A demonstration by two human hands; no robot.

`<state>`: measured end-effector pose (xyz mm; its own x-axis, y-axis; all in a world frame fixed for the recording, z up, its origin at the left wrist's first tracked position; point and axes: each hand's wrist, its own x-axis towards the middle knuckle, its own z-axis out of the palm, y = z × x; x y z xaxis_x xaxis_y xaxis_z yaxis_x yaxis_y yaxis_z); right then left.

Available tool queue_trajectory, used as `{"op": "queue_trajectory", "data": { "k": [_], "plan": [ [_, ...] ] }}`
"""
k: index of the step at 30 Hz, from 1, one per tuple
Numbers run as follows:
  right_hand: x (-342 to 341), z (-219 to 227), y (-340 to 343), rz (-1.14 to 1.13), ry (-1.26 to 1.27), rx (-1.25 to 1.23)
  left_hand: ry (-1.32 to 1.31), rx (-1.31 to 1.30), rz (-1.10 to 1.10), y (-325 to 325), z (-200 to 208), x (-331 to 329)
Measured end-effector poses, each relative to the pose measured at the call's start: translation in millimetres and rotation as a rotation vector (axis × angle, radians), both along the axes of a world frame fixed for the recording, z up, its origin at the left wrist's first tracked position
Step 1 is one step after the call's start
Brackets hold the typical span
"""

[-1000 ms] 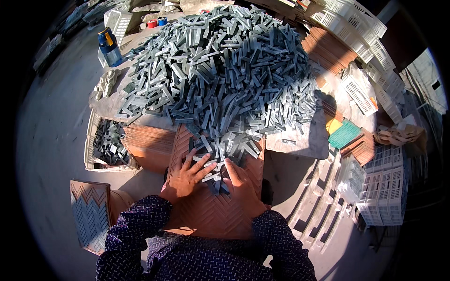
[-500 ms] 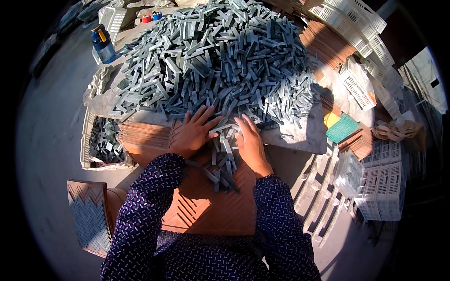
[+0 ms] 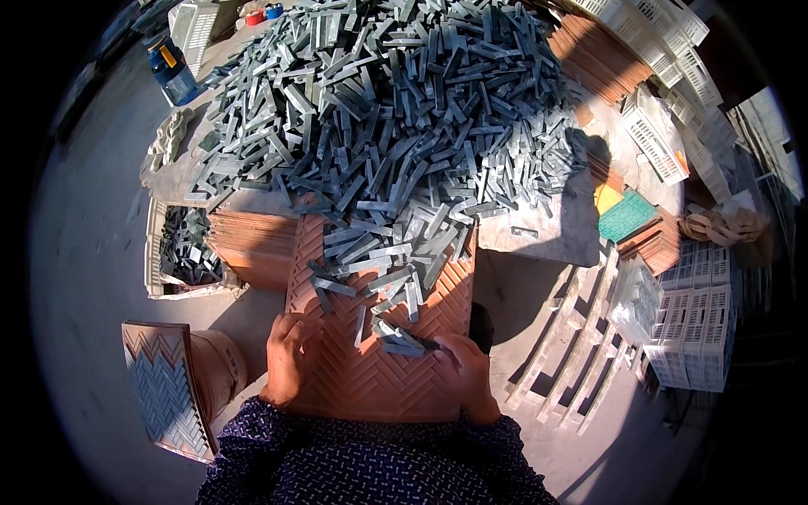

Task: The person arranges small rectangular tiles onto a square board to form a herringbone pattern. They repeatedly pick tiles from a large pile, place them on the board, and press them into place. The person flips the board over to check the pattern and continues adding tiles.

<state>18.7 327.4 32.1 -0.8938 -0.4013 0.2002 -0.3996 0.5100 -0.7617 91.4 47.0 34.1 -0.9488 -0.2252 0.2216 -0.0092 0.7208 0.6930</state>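
A terracotta-coloured board (image 3: 353, 391) with herringbone grooves lies in front of my body. My left hand (image 3: 290, 358) is closed at its left edge, fingers curled over the rim. At the right edge my right hand (image 3: 468, 374) is closed too, its fingertips beside a small cluster of strips (image 3: 396, 338). The underside of both grips is hidden. Loose grey-green stone strips (image 3: 387, 251) lie scattered at odd angles over the board's far half. They run back into a large heap of the same strips (image 3: 379, 109) on the table.
Left of the board stand a stack of similar boards (image 3: 252, 240) and a crate of dark pieces (image 3: 156, 252). A board filled with grey strips (image 3: 164, 379) leans lower left. A blue bottle (image 3: 172, 77) stands far left. Right are a slatted pallet (image 3: 560, 345) and white crates (image 3: 690, 328).
Both hands have drawn back from the heap's front edge to the board's near sides. More strips now lie spread on the board's far half.
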Motion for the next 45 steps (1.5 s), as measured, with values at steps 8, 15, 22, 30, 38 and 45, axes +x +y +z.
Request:
{"op": "queue_trajectory", "data": {
  "k": [8,15,22,30,38,45],
  "plan": [
    [5,12,-22,0.064,-0.008,0.005,-0.193,0.04,-0.069,36,12,-4],
    [-10,22,-61,0.088,0.233,0.222,-0.029,0.04,-0.042,51,10,-20],
    [-6,27,-63,0.215,0.154,0.033,-0.447,1.042,-0.126,39,15,-1],
    [24,27,-61,0.292,0.312,-0.079,-0.487,1.555,-0.265,44,33,9],
    [24,31,-60,0.297,0.331,-0.078,-0.501,1.759,-0.248,42,30,12],
    [23,32,-62,0.217,0.279,-0.087,-0.401,1.882,-0.209,44,19,11]
  ]
}}
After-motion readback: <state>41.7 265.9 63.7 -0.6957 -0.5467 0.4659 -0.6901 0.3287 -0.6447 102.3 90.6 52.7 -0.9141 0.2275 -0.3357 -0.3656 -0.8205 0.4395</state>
